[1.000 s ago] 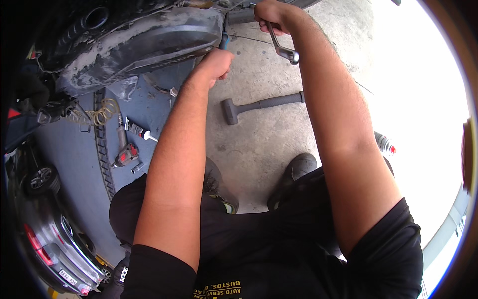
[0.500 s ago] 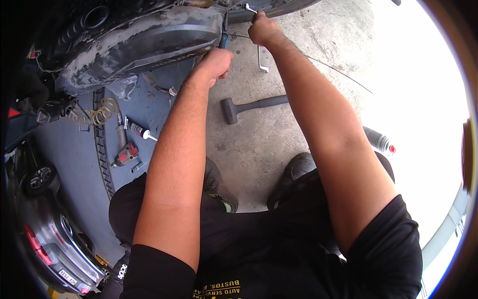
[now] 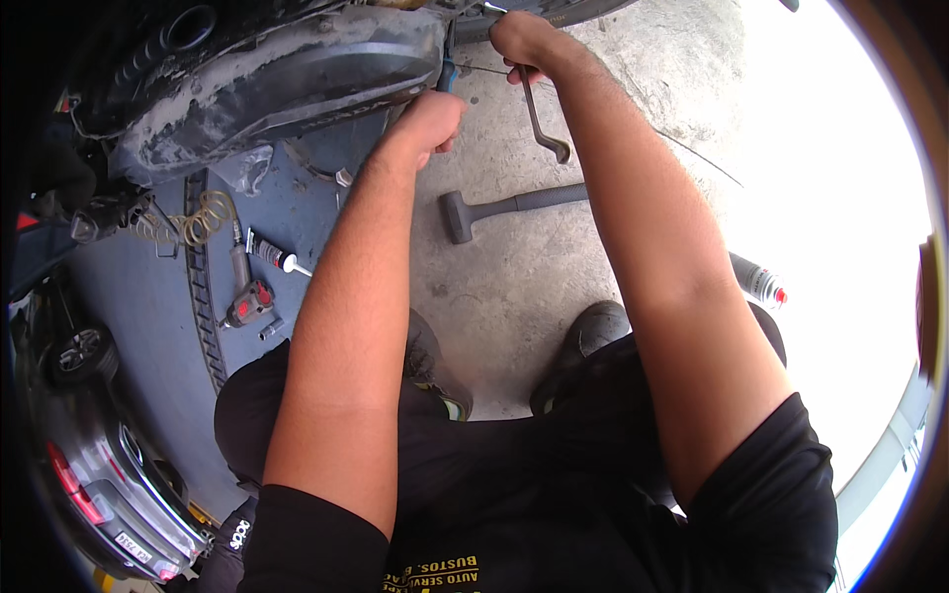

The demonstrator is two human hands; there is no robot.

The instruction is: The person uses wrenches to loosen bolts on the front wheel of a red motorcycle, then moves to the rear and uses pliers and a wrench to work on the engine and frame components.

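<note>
We close our left hand around a blue-and-black tool handle, our right hand around a cranked silver metal wrench near the black rubber tyre, and should turn it squarely.

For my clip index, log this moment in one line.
left hand: gripping blue-and-black handle | right hand: holding wrench | grey hammer: on concrete floor | power tool: on blue floor

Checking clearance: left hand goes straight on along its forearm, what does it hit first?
Leaving aside the blue-and-dark handle in its grip, the left hand would probably meet the dusty black cover first, near its right end; depth is unclear, so it might pass beside it.
</note>
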